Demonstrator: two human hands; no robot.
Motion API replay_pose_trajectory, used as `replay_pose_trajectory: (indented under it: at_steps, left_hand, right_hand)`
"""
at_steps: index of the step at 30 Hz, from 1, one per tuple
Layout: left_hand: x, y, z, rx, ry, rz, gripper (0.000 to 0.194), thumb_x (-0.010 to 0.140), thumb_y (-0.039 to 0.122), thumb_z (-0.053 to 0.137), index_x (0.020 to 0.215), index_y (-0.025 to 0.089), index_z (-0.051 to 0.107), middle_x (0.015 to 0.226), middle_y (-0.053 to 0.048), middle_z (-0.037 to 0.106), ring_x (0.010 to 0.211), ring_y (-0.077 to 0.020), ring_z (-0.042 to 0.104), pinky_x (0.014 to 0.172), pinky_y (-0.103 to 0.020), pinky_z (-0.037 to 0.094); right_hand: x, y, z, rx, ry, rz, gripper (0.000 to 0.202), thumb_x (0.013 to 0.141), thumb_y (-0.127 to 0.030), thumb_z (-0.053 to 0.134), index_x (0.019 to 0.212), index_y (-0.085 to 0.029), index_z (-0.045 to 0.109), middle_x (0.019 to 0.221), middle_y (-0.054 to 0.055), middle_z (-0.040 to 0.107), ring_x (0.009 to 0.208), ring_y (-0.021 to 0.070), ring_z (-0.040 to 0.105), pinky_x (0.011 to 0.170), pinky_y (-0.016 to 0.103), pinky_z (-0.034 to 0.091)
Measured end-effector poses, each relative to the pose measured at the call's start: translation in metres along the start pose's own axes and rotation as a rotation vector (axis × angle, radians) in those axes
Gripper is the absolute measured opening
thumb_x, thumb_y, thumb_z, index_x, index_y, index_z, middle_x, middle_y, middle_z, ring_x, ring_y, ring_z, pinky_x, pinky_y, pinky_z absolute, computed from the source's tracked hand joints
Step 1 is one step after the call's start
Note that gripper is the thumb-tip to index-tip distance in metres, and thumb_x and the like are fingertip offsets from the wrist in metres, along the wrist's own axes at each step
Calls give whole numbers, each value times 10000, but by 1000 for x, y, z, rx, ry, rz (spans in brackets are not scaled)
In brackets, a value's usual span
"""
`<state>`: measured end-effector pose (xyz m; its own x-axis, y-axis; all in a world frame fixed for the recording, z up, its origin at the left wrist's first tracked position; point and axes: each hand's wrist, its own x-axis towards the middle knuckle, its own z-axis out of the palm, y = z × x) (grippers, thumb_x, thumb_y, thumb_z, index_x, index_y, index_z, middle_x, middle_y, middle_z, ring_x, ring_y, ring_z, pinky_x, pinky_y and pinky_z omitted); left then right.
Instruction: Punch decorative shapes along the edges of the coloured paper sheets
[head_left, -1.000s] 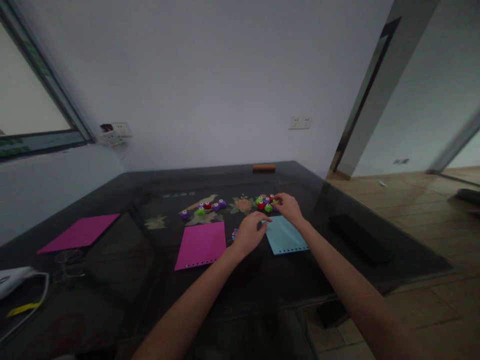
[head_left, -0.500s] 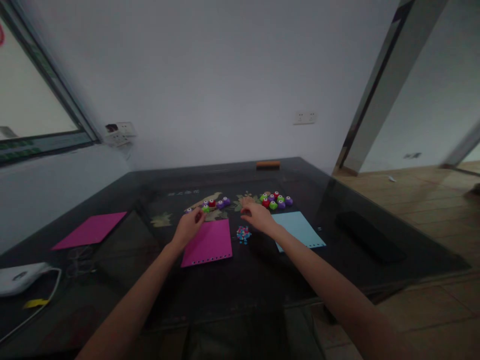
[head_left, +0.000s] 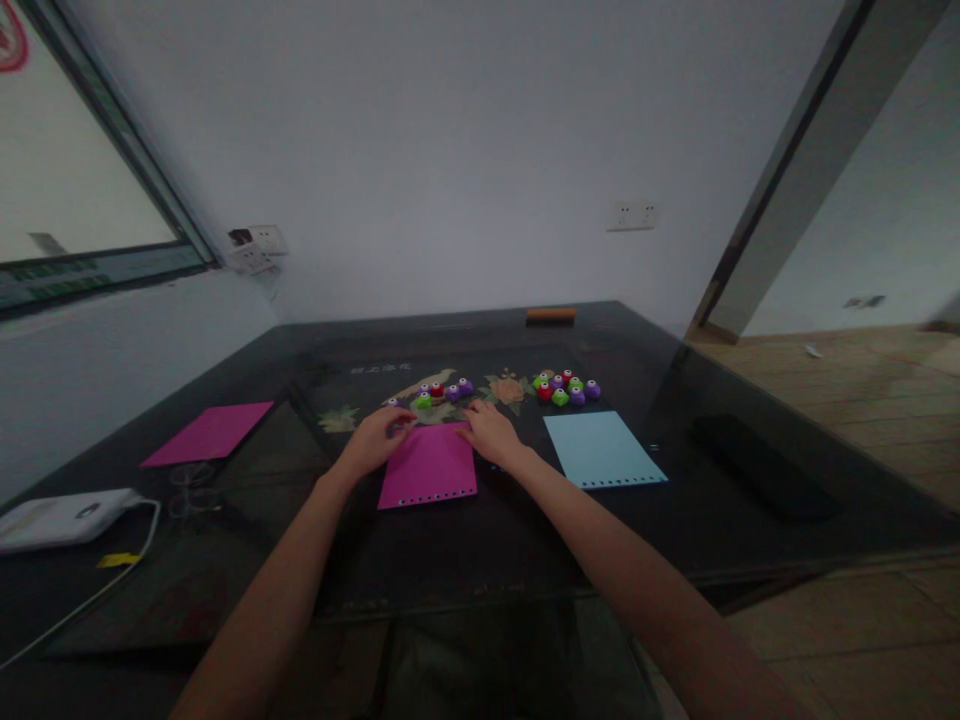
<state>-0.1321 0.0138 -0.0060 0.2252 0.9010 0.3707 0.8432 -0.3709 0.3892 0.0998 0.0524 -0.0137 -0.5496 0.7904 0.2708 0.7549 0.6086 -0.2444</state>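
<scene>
At the pink sheet's point(head_left: 431, 472) far corners, in the head view, the left hand point(head_left: 380, 438) and right hand point(head_left: 489, 432) curl, well apart; whether either grips anything I cannot tell. Small eyed toys point(head_left: 437, 391) lie just beyond the sheet, another cluster point(head_left: 576, 396) beyond the blue sheet point(head_left: 604, 450) on the right.

A pale, plain wall point(head_left: 450, 170) rises behind the dark, glossy surface point(head_left: 450, 565), which has a floral pattern point(head_left: 506, 390) and pushes its far edge up close to the wall. A white double socket point(head_left: 631, 215) sits right of centre, with another socket point(head_left: 268, 240) near the left corner. At upper left, a dark-framed window point(head_left: 75, 160) bears green marks along its lower strip. On the right, a grey pillar point(head_left: 810, 190) stands above tan floor tiles point(head_left: 795, 400). The light is dim.
</scene>
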Motion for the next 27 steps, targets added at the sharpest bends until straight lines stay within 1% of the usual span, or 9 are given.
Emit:
replay_pose_trajectory:
  at_steps: [2, 4, 6, 8, 13, 16, 19, 23, 27]
  left_hand:
    - [-1, 3, -1, 7, -56, 34, 292, 796, 349, 496, 1006, 183, 613, 1039, -87, 637, 997, -228, 560, 899, -371, 413]
    - [-1, 4, 0, 15, -115, 41, 355, 768, 405, 545, 1040, 187, 611, 1083, -93, 624, 1043, -250, 535, 943, -404, 383]
    - [-2, 4, 2, 16, -159, 30, 439, 733, 469, 583, 1072, 192, 605, 1117, -98, 610, 1062, -266, 521, 957, -425, 368]
    - [-2, 2, 4, 22, -178, 8, 500, 710, 508, 597, 1094, 188, 600, 1133, -107, 599, 1074, -274, 512, 961, -430, 361]
    - [-3, -4, 7, 90, -211, -36, 569, 676, 522, 629, 1138, 194, 581, 1173, -111, 573, 1093, -279, 498, 962, -417, 355]
    - [-3, -9, 9, 108, -209, -18, 570, 673, 516, 635, 1137, 189, 582, 1151, -111, 579, 1067, -271, 510, 945, -399, 364]
    - [-2, -12, 11, 111, -200, 4, 560, 679, 520, 625, 1126, 185, 588, 1134, -108, 586, 1053, -264, 512, 932, -388, 367]
    - [-2, -12, 11, 135, -205, -12, 558, 672, 505, 637, 1123, 179, 593, 1124, -112, 583, 1050, -269, 499, 925, -398, 364]
    - [-1, -7, 10, 137, -191, -24, 559, 649, 493, 659, 1112, 185, 605, 1096, -114, 573, 1034, -274, 492, 919, -409, 362]
  right_hand:
    - [-1, 1, 2, 5, 11, -12, 365, 867, -394, 476, 1093, -129, 584, 1140, 146, 538, 1070, 250, 475, 905, 383, 393]
    - [0, 1, 4, 17, 22, -35, 418, 858, -444, 475, 1120, -132, 570, 1149, 148, 536, 1069, 257, 472, 898, 399, 396]
    - [1, 1, 6, 24, 19, -67, 478, 836, -484, 493, 1146, -126, 554, 1161, 154, 530, 1077, 267, 462, 896, 412, 394]
    - [2, 0, 8, 22, 8, -91, 520, 813, -505, 518, 1159, -118, 544, 1173, 163, 521, 1095, 280, 447, 894, 420, 393]
    - [1, -2, 9, 3, -13, -85, 525, 780, -526, 551, 1134, -138, 558, 1192, 164, 506, 1112, 295, 430, 870, 424, 404]
    - [0, -4, 8, -31, -43, -95, 501, 774, -522, 562, 1086, -129, 579, 1175, 167, 512, 1091, 306, 438, 849, 443, 411]
    - [-1, -6, 7, -44, -46, -111, 480, 776, -512, 563, 1053, -120, 588, 1155, 166, 523, 1075, 308, 446, 834, 447, 418]
    - [0, -5, 10, -4, -22, -95, 512, 741, -503, 611, 1081, -124, 560, 1162, 165, 522, 1088, 307, 448, 840, 443, 419]
    - [2, -3, 14, 43, -10, -73, 569, 701, -494, 655, 1112, -122, 525, 1129, 154, 543, 1073, 303, 467, 836, 435, 426]
